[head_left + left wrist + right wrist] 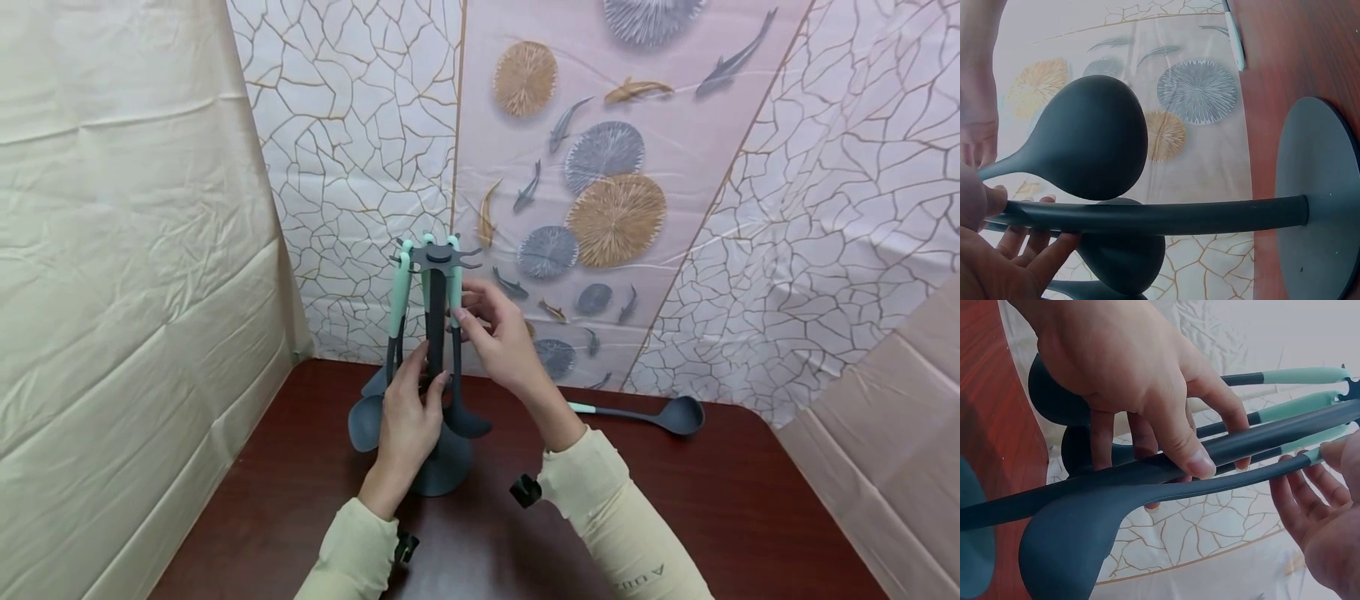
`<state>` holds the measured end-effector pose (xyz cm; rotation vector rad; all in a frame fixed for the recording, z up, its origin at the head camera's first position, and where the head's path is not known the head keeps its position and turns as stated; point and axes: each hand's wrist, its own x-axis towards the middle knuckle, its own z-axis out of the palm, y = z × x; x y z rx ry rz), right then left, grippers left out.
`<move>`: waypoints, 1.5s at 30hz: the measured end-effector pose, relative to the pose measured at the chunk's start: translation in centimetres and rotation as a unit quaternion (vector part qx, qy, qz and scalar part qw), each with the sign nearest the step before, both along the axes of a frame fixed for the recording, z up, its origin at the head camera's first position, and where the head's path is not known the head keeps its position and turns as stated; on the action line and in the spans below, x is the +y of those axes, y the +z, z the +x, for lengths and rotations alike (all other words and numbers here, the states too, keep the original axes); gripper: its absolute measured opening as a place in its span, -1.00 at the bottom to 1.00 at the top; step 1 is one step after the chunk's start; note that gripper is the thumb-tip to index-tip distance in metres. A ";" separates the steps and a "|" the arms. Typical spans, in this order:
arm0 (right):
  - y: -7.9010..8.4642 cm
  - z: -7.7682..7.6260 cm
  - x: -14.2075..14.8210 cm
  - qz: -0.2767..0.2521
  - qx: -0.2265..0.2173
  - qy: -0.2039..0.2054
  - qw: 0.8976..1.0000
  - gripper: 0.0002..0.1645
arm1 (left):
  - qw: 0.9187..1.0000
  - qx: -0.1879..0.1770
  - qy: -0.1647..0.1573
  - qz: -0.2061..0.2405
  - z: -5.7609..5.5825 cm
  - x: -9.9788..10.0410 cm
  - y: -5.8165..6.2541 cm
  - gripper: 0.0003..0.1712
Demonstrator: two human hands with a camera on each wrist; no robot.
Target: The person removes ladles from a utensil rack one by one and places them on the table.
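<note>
A dark grey utensil stand point(437, 308) rises from a round base point(444, 477) on the table. My left hand point(408, 412) grips its pole, thumb on the near side and fingers behind. My right hand point(498, 337) pinches the mint-green handle of a cooking spoon point(467, 421) near where the green meets the dark shaft. That handle's top is at the hooked rack point(438, 257), and the dark bowl hangs low beside the pole. Other green-handled utensils hang on the left and far side, among them a broad-headed one point(365, 423).
A ladle point(681, 415) lies on the dark red wooden table point(645, 508), near its back edge at the right. Patterned cloth point(360, 167) hangs close behind the table, and a plain cream cloth point(135, 292) at the left.
</note>
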<state>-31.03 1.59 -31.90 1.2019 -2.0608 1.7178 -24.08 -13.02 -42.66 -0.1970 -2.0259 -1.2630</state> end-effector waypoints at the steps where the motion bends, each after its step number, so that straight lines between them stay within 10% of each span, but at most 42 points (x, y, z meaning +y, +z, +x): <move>1: 0.0 0.0 0.0 -0.001 -0.001 -0.002 1.000 -0.58 | 1.000 0.000 0.000 0.000 0.0 0.0 0.0 -0.39; 14: 0.2 -0.2 0.4 0.012 0.009 -0.059 0.998 -0.60 | 1.000 -0.005 -0.007 0.006 0.0 0.2 0.0 -0.39; 45: 0.3 -0.5 0.3 -0.009 0.028 -0.042 0.999 -0.59 | 1.000 -0.004 -0.013 0.007 -0.1 0.0 0.1 -0.42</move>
